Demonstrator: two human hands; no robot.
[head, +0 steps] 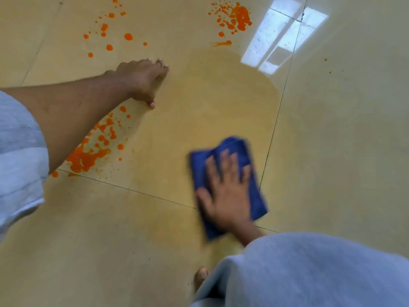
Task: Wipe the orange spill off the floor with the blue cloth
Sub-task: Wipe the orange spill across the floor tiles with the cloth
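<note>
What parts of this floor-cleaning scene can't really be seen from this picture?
- Floor under the blue cloth: head view, covered by cloth and right hand.
- Orange splatter near the left arm: partly hidden behind it.
- Cloth edges: motion-blurred.
- Splatter at top: cut off by the frame edge.

A bright window reflection gleams on the glossy tiles; what looks like a bare toe shows beside grey fabric
</note>
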